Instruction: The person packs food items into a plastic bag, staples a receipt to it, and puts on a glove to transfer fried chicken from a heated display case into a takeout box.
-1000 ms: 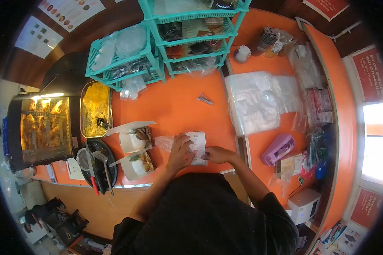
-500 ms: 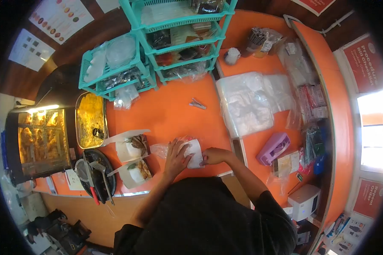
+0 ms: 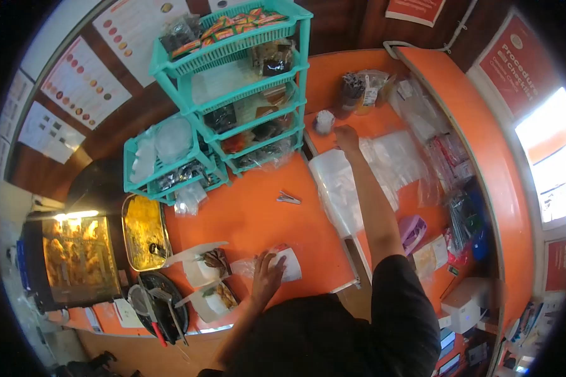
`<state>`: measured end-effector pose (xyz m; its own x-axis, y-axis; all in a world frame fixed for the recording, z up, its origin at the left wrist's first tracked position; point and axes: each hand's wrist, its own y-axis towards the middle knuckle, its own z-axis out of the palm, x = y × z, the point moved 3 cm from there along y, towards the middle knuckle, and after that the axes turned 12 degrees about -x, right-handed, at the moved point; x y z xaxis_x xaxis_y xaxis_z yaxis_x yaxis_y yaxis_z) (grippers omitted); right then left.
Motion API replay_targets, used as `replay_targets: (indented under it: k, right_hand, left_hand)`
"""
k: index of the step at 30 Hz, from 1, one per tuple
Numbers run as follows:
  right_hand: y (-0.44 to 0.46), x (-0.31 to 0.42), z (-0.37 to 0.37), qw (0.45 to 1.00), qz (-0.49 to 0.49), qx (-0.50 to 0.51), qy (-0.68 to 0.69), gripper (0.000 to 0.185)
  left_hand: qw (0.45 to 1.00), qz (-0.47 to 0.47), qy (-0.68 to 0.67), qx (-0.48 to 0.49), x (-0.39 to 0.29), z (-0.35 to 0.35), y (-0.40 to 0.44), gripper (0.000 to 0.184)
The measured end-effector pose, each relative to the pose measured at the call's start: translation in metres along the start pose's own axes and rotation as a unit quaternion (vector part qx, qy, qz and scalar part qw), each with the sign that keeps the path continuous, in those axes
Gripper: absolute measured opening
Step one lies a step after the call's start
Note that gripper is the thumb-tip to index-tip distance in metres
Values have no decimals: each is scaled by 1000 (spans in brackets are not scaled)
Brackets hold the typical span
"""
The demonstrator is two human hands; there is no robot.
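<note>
My left hand lies with its fingers spread over a white paper piece and a crinkled clear plastic bag on the orange counter. What is under the palm is hidden. At the back, my right hand is stretched out beside a small white round item, its fingers toward it and a little apart from it. I see nothing in that hand. Left of my left hand are two open white food boxes, the far box and the near box, with rice and other food inside.
Teal racks with packets stand at the back left. Plastic bags lie under my right forearm. A metal clip is mid-counter. To the left are a tray of yellow food, a lit display case and a black pan with strainers.
My right hand has left the white paper's edge and reached far forward to the white round item. My left hand stays on the paper. The camera view has shifted upward.
</note>
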<state>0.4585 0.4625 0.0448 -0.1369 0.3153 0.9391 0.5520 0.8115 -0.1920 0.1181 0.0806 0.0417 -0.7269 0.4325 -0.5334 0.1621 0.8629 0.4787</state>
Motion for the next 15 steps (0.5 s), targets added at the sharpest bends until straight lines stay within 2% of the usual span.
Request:
replay_targets:
  k: [1,2,3,4,5,7,9,11,13,14,15]
  right_hand:
    - [6,-6,11,987,-155,-30,-16,29]
    - [8,-14,17,950,-302,-69,-38,27]
    - [-30,5,11,957,-268,6,-109,23]
    - [-20,-44,21,930,-364,28,48,19]
    - [-91,-16,-7,945,-326,5,25,17]
    - [-182,0,-63,942,-314,-51,-103,15]
    - [-240,-10,-130,923,-292,-182,-172,14]
    - [-277,-38,-210,869,-282,-334,-231,16]
    - [-311,-67,-279,829,-118,-430,-338,28]
    - [-326,-78,-300,824,-106,-439,-342,28]
    - [-333,-102,-317,905,26,-366,-217,31]
  left_hand:
    - [1000,1,5,13,0,0,0,44]
    - [1000,-3,-2,18,0,0,-1,39]
    - [999,16,-19,34,-1,2,2,39]
    - [1000,7,-21,18,0,2,4,37]
    - [1000,-7,-26,6,0,3,1,35]
    - [998,2,-61,29,2,9,-4,33]
    - [1000,13,-10,13,2,9,-4,34]
    - [1000,12,-15,24,-6,9,-2,34]
    - [999,19,-16,35,-8,10,-3,34]
    - [999,-1,-4,37,-7,13,-7,34]
    - [999,-21,9,36,-5,15,-9,33]
